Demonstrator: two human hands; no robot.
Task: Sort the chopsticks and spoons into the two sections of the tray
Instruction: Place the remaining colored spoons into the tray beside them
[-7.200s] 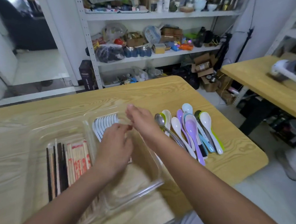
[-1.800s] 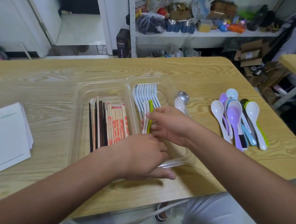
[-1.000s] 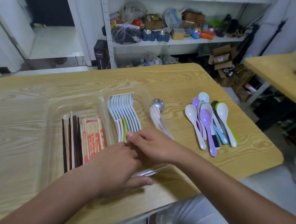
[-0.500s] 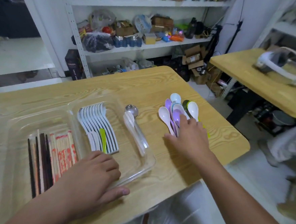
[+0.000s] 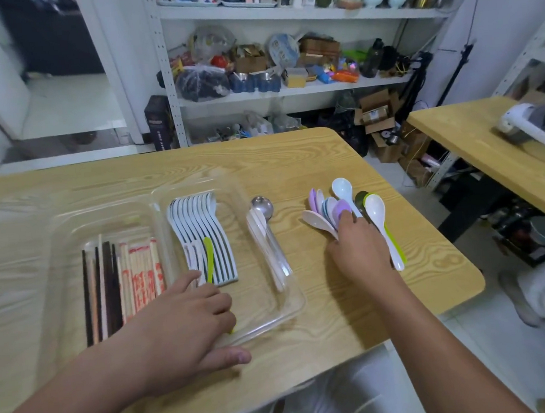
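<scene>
A clear two-section tray (image 5: 282, 315) lies on the wooden table (image 5: 353, 316). Its left section holds dark and paper-wrapped chopsticks (image 5: 121, 281). The right section holds a row of white spoons (image 5: 202, 230), a green-handled spoon (image 5: 209, 259), and a metal spoon with white ones (image 5: 267, 239) along its right wall. My left hand (image 5: 189, 328) rests on the tray's near edge, thumb on the table. My right hand (image 5: 358, 248) lies on the pile of coloured spoons (image 5: 339, 206) right of the tray, fingers curled over their handles. A white and green spoon (image 5: 382, 227) lies beside that hand.
A cluttered white shelf unit (image 5: 272, 90) stands behind the table. A second wooden table (image 5: 473, 147) with a white device (image 5: 530, 123) is at the right. Cardboard boxes (image 5: 377, 115) sit on the floor between them. The table's rounded right corner (image 5: 472, 276) is near the spoon pile.
My right hand left the tray and moved right onto the coloured spoons, spreading the pile. The green-handled spoon now lies in the tray. My left hand stays on the tray's near edge.
</scene>
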